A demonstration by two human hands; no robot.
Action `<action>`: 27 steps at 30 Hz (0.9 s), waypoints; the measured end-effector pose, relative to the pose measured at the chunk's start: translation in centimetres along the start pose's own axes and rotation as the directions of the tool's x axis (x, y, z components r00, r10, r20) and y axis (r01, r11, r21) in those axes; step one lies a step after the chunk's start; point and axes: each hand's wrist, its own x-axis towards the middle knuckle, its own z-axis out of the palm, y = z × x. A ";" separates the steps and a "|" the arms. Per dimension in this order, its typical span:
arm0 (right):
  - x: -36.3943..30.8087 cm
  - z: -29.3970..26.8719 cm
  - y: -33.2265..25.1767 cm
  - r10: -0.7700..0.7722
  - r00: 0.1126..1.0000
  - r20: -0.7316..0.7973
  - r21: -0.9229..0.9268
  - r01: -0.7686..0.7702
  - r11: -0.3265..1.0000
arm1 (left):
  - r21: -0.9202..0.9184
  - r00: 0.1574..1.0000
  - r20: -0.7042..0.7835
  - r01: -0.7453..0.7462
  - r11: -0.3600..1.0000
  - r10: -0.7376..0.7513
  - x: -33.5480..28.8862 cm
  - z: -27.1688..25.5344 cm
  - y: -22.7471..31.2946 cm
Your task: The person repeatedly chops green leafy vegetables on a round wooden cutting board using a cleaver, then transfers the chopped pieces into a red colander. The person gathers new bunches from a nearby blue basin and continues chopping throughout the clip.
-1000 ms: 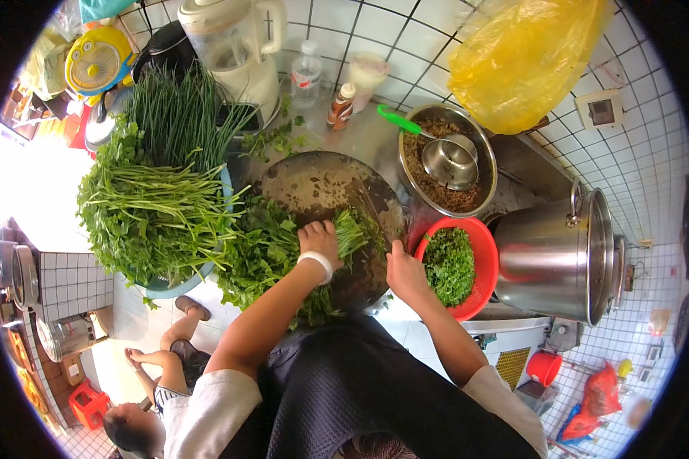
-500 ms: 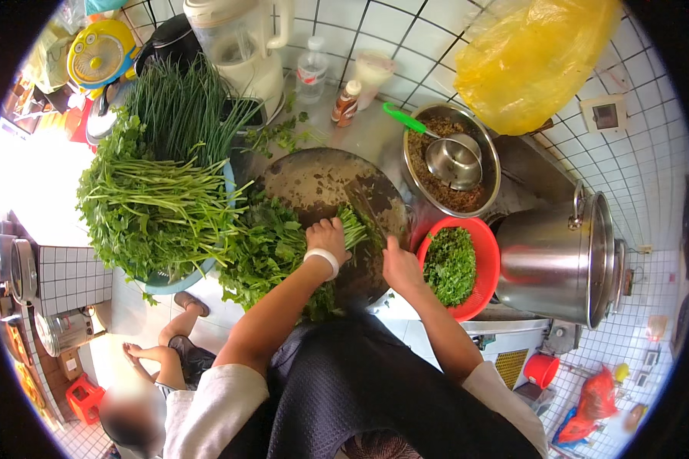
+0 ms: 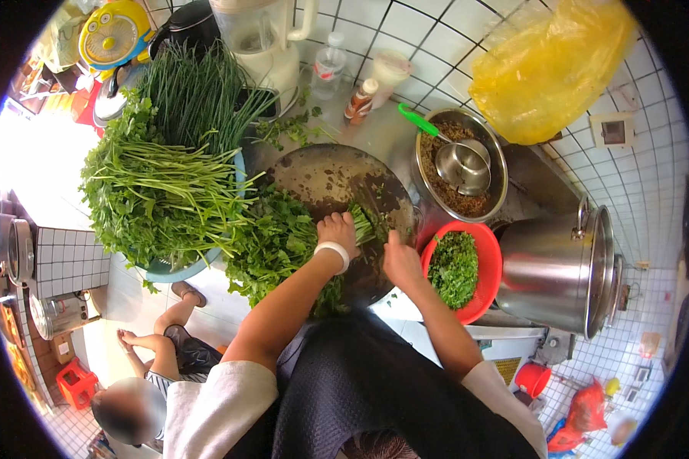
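Observation:
My left hand (image 3: 337, 234) is closed over a bunch of cilantro (image 3: 277, 239), pressing it onto a round, worn chopping board (image 3: 310, 168). The cut stem ends (image 3: 364, 223) stick out to the right of my fingers. My right hand (image 3: 401, 260) grips a knife (image 3: 380, 205) at the board's right side. Its dark blade lies close beside the stem ends and is hard to make out against the board. Chopped greens (image 3: 453, 277) lie in a red plastic basket (image 3: 491, 256) just right of my right hand.
A blue basket (image 3: 177, 269) heaped with cilantro and chives (image 3: 199, 96) stands left. Behind are a blender (image 3: 264, 53) and bottles (image 3: 329, 65). Right are a steel bowl (image 3: 501, 172) of brown filling with a ladle (image 3: 463, 164), and a large pot (image 3: 547, 264). Someone sits lower left.
The whole view has shifted slightly. My left hand still presses the cilantro and my right hand still holds the knife, whose blade has moved slightly beside the stems.

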 end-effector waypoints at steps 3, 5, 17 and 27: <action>-1.8 -3.8 -1.1 -0.044 0.999 0.000 -0.002 0.044 0.999 | 0.001 1.000 -0.011 0.025 1.000 -0.025 0.1 0.1 -0.1; -2.4 -5.7 -1.9 -0.045 0.991 0.122 -0.080 0.055 0.995 | 0.001 1.000 0.025 0.018 1.000 -0.018 0.2 0.0 -0.1; -1.1 -0.8 -0.1 -0.107 0.994 -0.016 0.011 0.108 0.994 | 0.174 0.999 -0.025 0.028 0.984 -0.024 -2.6 -1.5 -0.4; -2.7 -3.4 -2.7 -0.102 0.979 0.177 -0.119 0.125 0.985 | 0.102 0.999 -0.051 0.009 0.995 -0.004 -1.7 0.5 -1.7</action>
